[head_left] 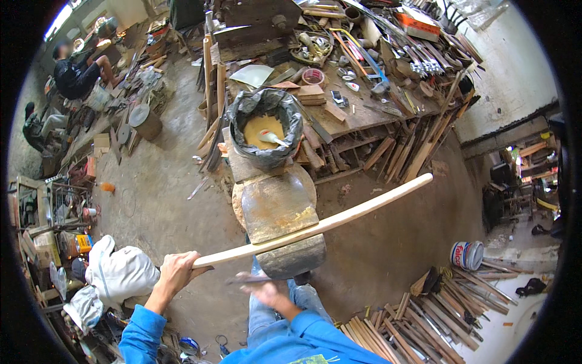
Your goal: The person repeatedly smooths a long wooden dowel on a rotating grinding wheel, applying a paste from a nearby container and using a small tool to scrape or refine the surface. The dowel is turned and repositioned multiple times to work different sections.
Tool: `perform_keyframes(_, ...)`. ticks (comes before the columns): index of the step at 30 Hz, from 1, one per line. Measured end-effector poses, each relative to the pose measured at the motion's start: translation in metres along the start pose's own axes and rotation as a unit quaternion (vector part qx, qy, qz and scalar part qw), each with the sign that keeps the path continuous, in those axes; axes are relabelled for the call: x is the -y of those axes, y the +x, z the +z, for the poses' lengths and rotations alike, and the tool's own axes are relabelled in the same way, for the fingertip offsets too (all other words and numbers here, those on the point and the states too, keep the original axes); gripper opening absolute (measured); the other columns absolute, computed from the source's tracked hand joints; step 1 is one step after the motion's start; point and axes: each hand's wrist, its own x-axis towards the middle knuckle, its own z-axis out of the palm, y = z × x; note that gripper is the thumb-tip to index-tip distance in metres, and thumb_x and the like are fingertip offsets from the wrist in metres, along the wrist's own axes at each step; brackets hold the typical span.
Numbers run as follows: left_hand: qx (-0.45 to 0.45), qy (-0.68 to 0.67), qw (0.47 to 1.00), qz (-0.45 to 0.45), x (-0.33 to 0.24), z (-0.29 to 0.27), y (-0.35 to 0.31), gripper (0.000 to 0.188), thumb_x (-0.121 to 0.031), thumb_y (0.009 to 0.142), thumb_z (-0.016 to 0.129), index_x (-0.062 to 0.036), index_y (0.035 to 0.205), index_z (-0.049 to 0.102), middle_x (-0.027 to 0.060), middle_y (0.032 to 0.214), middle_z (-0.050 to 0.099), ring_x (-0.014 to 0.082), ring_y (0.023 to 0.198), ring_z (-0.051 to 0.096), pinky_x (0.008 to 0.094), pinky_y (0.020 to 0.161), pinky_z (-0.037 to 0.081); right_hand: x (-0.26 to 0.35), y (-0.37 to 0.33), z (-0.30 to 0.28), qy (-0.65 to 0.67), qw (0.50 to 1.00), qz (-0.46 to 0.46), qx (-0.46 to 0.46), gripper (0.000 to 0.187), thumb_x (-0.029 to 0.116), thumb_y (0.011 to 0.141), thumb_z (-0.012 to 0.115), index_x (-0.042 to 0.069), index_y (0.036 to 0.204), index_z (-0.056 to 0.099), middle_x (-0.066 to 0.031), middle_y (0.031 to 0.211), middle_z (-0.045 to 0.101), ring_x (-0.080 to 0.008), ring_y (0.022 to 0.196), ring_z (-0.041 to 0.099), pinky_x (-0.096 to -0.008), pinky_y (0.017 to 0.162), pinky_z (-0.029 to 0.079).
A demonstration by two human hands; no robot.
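Observation:
A long pale wooden pole (364, 206) lies slantwise across a work stand with a worn metal top (276, 209) in front of me. Its far end reaches out to the right. My left hand (177, 274) is closed round the pole's left end. Below the pole, near my knees, my right hand (271, 293) is closed on a thin dark flat tool (247, 280); motion blurs it, so its kind does not show. Under the pole at the stand's near end is a dark rounded block (294, 258).
Behind the stand, a bucket lined with a black bag (242, 121) holds tan powder and a white bottle (271, 138). A cluttered workbench (357, 118) stands beyond. Wooden strips (412, 327) lie at lower right, white sacks (124, 273) at left. Another person (76, 73) sits far left.

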Motion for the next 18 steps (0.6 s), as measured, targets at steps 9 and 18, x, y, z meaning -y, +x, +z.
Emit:
perform_keyframes(9, 0.025, 0.007, 1.0, -0.018, -0.001, -0.001, -0.002, 0.035, -0.042, 0.085, 0.073, -0.0086, 0.087, 0.063, 0.0112, 0.075, 0.066, 0.0329, 0.072, 0.067, 0.0445, 0.062, 0.051, -0.014, -0.151, 0.169, 0.196, 0.976, 0.088, -0.034, 0.038, 0.033, 0.096, 0.048, 0.0, 0.089, 0.065, -0.0193, 0.098, 0.068, -0.0361, 0.105, 0.062, -0.0477, 0.103, 0.046)
perform_keyframes(18, -0.013, -0.002, 1.0, -0.008, -0.002, 0.0, -0.004, 0.034, -0.04, 0.082, 0.077, -0.0085, 0.089, 0.065, 0.011, 0.074, 0.067, 0.0326, 0.07, 0.067, 0.0437, 0.062, 0.05, 0.106, -0.28, 0.225, 0.198, 0.975, -0.038, -0.094, 0.03, 0.037, 0.099, 0.046, 0.01, 0.086, 0.051, -0.0051, 0.063, 0.056, -0.0198, 0.064, 0.058, -0.0365, 0.073, 0.048)
